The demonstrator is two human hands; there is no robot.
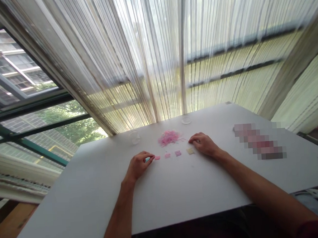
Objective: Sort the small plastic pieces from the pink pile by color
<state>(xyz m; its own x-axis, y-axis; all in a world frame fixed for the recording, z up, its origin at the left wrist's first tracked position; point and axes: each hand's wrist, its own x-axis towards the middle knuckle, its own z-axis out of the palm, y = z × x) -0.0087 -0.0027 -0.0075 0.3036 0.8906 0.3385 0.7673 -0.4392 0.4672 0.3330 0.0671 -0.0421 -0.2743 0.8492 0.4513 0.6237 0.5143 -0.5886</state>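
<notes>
Resting bare fingers [147, 157] beside small flat pink squares [167, 156]

Four small flat tiles [167, 156] lie apart in a row on the white table [99, 194], three pinkish and a cream tile [190, 151] at the right end, between the left hand [139, 166] and right hand [203, 145]. Just farther lies a loose heap of fine pink strands [169, 137].

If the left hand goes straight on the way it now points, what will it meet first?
The left hand would probably meet the small pink piece first, though depth is unclear.
</notes>
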